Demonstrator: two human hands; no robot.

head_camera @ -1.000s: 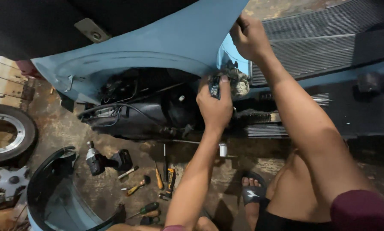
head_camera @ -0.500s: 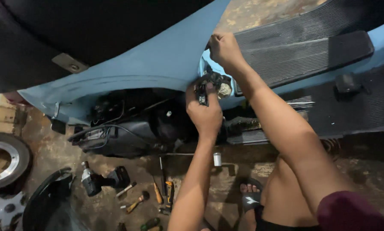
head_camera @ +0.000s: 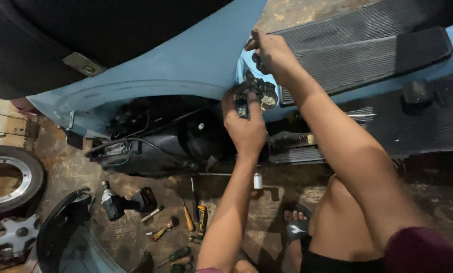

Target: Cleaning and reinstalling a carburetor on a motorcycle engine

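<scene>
The left hand is closed around a black bundle of connectors and wiring, pinching it just below the rear edge of the light-blue scooter side panel. The right hand is clamped on that panel edge just above the bundle, fingers curled over it beside the ribbed black footboard mat. Under the panel sits the exposed black engine. On the stained concrete floor lie a cordless impact driver, several screwdrivers and a small white cylinder. A tyre on its rim rests at the far left, well apart from both hands.
</scene>
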